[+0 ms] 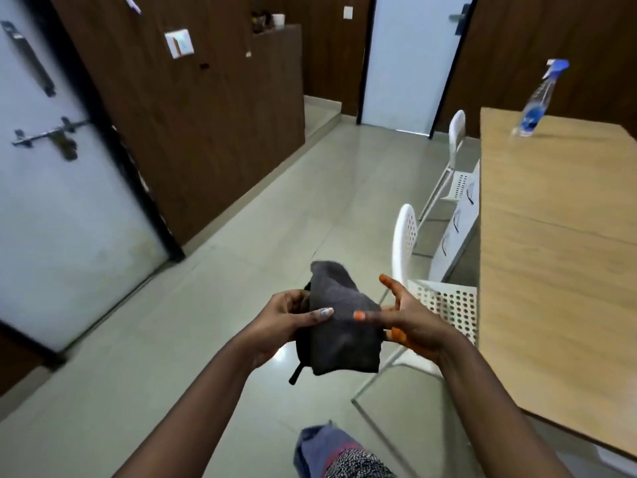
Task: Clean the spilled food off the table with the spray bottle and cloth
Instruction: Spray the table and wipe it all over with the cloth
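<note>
The wooden table [551,270] fills the side at 3 o'clock, and from here I see no spilled food on the part of it that shows; the mess is perhaps outside the view. I stand beside the table, over the pale tiled floor [241,236], not yet facing the table top. Two white perforated chairs [431,298] stand along the table edge, between me and the wood.

The spray bottle [539,98] stands on the far end of the table at about 1 o'clock, well apart from my hands. It looks blurred and leaning, which I take to be the wide lens.

The dark grey cloth [339,319] is in the middle of the view, held in the air in front of me. My left hand [286,322] is grasping its left edge, thumb laid across the front and fingers curled behind. My right hand [410,322] is at the right edge with the fingers mostly straight and spread; the thumb lies on the fabric, but I cannot tell if it really pinches.

I judge the step is to prepare the cloth as a pad. To do this well I should fold it flat, with one clean face outside, and tuck in the dark cord [296,372] that hangs under it at 6 o'clock, so it does not drag in the food. Then one hand should take the pad alone, so the other is free for the bottle.
</note>
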